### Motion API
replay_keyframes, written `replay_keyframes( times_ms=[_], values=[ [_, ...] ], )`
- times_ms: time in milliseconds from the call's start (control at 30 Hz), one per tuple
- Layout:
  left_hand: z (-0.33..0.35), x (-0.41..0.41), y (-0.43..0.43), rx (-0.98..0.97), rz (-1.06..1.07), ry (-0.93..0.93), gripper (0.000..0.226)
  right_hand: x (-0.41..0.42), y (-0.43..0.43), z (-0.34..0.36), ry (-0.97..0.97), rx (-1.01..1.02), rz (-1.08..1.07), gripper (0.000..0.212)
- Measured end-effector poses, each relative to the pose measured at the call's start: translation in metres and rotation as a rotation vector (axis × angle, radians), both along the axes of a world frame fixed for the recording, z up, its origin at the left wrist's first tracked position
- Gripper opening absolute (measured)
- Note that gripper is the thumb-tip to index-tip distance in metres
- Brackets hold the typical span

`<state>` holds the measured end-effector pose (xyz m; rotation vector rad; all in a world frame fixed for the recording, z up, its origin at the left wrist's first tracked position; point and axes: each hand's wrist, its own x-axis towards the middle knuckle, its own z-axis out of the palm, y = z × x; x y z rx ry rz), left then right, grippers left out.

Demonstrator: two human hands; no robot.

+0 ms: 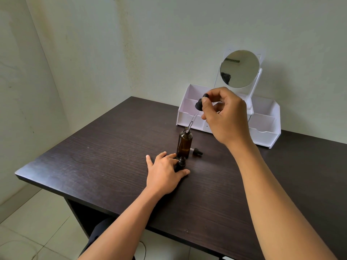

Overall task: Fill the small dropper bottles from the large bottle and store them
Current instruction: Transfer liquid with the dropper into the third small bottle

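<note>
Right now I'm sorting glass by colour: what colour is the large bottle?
The large bottle is amber-brown; the head view shows it best.

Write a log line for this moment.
right hand: pinches dropper, tip at large bottle mouth | left hand: holds small bottle | spare dropper: on table

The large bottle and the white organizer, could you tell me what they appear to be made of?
Large bottle: probably amber glass, glossy, translucent brown. White organizer: likely matte plastic or board, judging by thin, flat opaque panels.

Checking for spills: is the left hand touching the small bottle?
Touching. The head view shows the left hand gripping the small bottle between thumb and fingers.
</note>
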<state>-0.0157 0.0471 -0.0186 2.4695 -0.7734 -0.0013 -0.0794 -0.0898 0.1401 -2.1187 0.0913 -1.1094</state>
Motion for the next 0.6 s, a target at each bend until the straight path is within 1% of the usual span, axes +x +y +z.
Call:
replay_keyframes(
  times_ms=[133,367,600],
  values=[
    [-0.001,0.001,-0.001,0.017,0.005,0.002,0.056,-0.011,0.009,-0.012,-0.004,-0.001,0.018,0.005],
    [-0.002,0.001,-0.002,0.009,0.011,-0.017,0.053,-0.016,0.013,-0.039,0.052,0.023,0.044,0.001],
    [-0.002,0.002,-0.002,0.004,0.012,-0.020,0.053,-0.019,0.017,-0.047,0.116,-0.021,0.043,0.002]
  ],
)
